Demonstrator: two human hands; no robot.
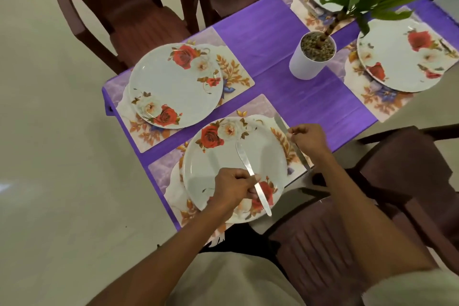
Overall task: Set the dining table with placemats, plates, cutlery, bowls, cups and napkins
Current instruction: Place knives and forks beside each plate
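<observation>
I am looking down at the purple-clothed dining table [285, 40], whose near corner is pointing toward me. My left hand [233, 187] is curling around the middle of a plain steel table knife [250, 171], holding it slanted over the near white rose-printed plate [236, 169]; the knife's lower end is reaching the plate's near rim. My right hand [309, 139] is pinching a second steel piece of cutlery [293, 144], which is lying on the near floral placemat [260, 109] just beside the plate's right edge, almost along the mat's right border; I cannot tell which kind it is. That mat's near end is hanging past the table edge. A second rose plate [176, 85] is sitting on its own mat to the left, close to the table's left corner, and two more plates [404, 54] are lying beyond a white pot holding a green plant [313, 57]. Bare cloth is running between the mats. Dark brown plastic chairs [347, 243] are crowding the near right and far sides.
</observation>
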